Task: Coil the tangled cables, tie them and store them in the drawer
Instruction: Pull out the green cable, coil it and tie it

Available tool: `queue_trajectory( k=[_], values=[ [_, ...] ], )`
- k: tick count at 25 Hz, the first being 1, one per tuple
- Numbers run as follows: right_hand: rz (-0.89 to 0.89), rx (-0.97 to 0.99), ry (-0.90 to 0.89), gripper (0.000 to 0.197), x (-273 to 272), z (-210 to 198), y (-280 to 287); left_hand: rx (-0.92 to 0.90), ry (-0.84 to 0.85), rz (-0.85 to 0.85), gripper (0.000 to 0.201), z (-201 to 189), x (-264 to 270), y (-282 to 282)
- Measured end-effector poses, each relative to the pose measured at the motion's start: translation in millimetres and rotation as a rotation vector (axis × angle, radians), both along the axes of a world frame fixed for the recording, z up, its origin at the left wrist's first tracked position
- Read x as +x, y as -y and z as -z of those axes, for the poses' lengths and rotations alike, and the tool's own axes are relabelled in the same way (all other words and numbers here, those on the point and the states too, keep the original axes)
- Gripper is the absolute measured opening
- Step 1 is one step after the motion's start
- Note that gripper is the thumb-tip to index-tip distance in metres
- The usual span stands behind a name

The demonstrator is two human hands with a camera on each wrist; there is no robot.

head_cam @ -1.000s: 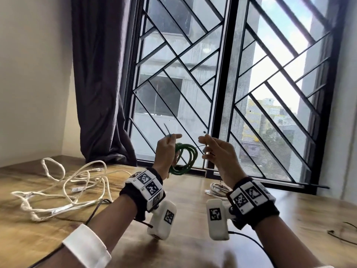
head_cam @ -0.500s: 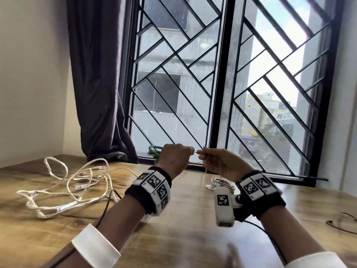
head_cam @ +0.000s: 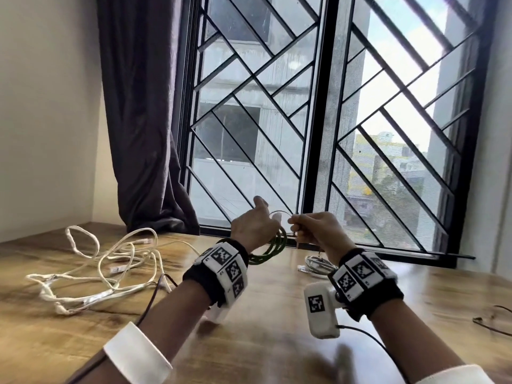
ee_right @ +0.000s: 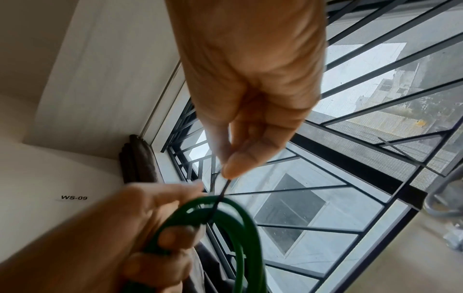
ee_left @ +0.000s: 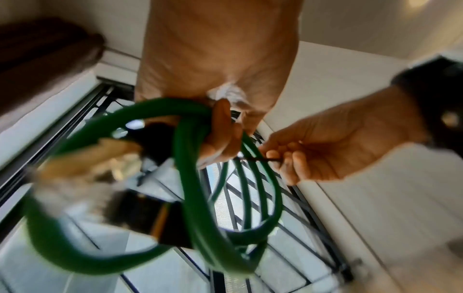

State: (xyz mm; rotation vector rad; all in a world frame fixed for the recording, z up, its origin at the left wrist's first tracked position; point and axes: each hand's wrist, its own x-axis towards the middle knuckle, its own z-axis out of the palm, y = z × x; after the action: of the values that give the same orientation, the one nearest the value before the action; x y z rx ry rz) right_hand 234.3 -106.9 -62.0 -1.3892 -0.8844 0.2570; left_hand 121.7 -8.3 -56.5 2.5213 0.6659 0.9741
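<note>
My left hand (head_cam: pixel 256 228) grips a coiled green cable (head_cam: pixel 273 249) held up above the wooden table (head_cam: pixel 263 314) in front of the window. The coil (ee_left: pixel 190 178) hangs in several loops from my curled fingers, with a blurred connector (ee_left: pixel 100 158) at the near end. My right hand (head_cam: pixel 310 231) pinches a thin dark tie (ee_right: pixel 224 191) between thumb and forefinger; the tie runs down to the top of the green coil (ee_right: pixel 240 228). In the left wrist view the tie (ee_left: pixel 258 159) stretches taut between the two hands.
A tangled white cable (head_cam: pixel 105 264) sprawls over the left of the table. A small grey coiled cable (head_cam: pixel 315 266) lies near the window sill behind my right wrist. A thin dark cable (head_cam: pixel 493 322) lies at the right edge. A dark curtain (head_cam: pixel 144 120) hangs at the left.
Both hands have dropped lower and the green coil has swung from upright to hanging under my left hand. My right hand has drawn the tie out to the right.
</note>
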Motion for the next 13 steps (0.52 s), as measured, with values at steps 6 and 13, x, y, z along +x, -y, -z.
queue_trajectory(
  k=[6,13],
  values=[
    [0.215,0.204,0.131,0.013,-1.5,5.6,-14.8,-0.669,0.423,0.387,0.018,7.1,9.9,-1.7],
    [0.217,0.264,0.054,0.012,-3.9,8.5,-18.3,-0.677,0.526,0.425,0.005,8.6,18.0,5.0]
  ],
)
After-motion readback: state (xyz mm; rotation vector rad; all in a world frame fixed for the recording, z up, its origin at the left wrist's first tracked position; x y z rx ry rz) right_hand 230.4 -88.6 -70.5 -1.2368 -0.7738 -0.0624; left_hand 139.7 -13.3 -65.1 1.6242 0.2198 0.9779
